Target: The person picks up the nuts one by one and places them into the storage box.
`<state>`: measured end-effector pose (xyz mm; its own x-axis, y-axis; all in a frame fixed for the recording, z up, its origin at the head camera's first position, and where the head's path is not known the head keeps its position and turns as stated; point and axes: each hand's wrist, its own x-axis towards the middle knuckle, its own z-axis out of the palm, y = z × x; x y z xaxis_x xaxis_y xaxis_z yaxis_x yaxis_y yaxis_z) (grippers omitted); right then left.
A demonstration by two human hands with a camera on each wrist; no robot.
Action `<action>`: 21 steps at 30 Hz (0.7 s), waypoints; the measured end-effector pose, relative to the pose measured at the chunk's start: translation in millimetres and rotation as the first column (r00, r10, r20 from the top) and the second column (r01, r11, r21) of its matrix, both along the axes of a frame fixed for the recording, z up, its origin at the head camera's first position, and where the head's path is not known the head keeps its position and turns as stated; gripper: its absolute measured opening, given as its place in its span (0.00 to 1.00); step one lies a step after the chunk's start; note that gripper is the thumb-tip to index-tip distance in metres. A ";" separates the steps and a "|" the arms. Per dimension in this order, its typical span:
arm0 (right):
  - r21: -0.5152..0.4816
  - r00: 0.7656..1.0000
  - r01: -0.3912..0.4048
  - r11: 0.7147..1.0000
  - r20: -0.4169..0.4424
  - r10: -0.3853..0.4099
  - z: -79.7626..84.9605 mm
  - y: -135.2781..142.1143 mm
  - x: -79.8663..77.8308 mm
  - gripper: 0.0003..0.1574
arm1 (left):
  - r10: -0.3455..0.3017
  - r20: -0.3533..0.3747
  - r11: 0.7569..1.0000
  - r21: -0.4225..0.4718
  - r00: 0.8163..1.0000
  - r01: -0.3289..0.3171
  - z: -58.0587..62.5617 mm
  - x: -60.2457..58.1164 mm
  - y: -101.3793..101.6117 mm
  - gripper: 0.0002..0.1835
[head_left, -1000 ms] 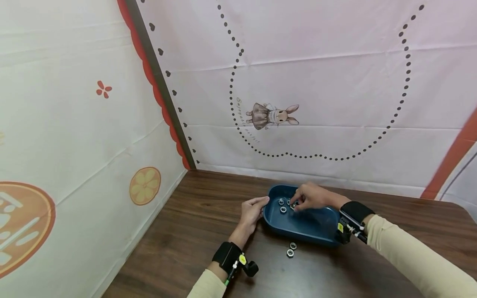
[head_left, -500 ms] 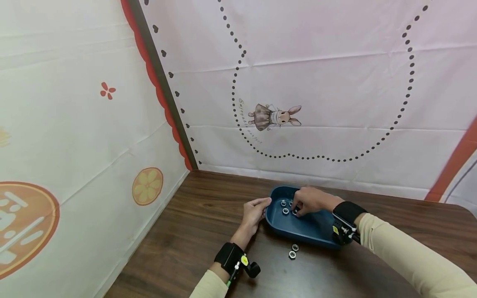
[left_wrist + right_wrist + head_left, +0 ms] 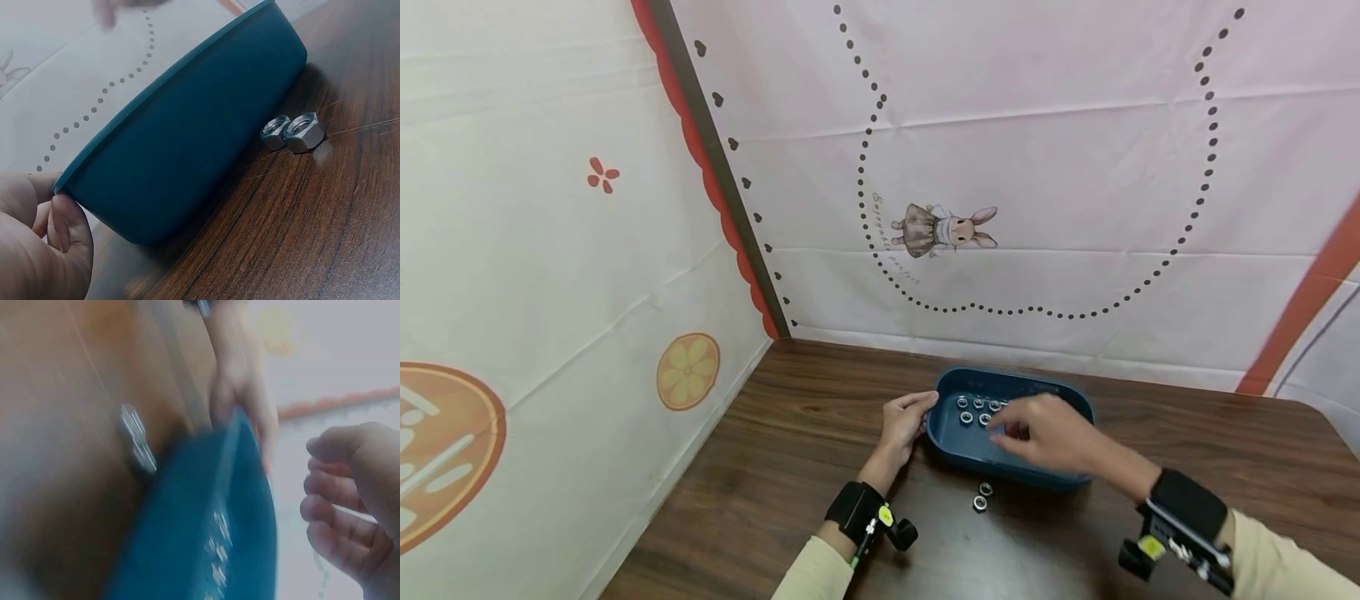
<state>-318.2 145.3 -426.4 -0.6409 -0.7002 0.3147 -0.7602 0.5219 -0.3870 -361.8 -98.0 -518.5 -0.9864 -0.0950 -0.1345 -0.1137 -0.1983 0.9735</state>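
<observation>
My left hand pinches the left end of a blue plastic tray, with the thumb and fingers on its rim in the left wrist view. Several metal hex nuts lie inside, grouped toward the tray's left end. Over the right part of the tray is my right hand, which hides some of the inside. Its fingers are loosely bent and nothing shows between them in the right wrist view. Two more hex nuts rest on the table in front of the tray, touching or nearly touching each other.
The dark wood-grain table meets a printed cloth wall close behind the tray. Another cloth wall borders the table on the left. The right wrist view is blurred.
My right hand has come up and away from the nuts in the tray, moving right and toward me. A nut it was touching now lies uncovered. The left hand keeps its hold on the rim.
</observation>
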 end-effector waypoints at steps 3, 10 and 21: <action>-0.042 0.999 0.035 0.999 -0.002 -0.035 -11.7 -5.8 33.3 0.04 | 0.004 -0.007 1.000 0.006 1.000 -0.004 -0.4 -0.9 -0.2 0.18; -0.015 0.958 0.281 0.959 0.065 -0.280 -51.1 -20.3 72.7 0.07 | 0.006 -0.006 1.000 0.004 1.000 -0.006 -1.0 -1.4 -1.0 0.17; 0.190 0.871 0.488 0.852 -0.033 -0.491 -72.5 -51.7 76.1 0.31 | 0.009 0.010 0.999 -0.042 1.000 -0.009 7.6 4.9 1.3 0.17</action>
<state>-242.1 93.5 -498.8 -0.9199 -0.3391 0.1968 -0.3820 0.8883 -0.2550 -357.0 -96.7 -511.0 -0.9840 -0.1096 -0.1406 -0.1224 -0.1581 0.9798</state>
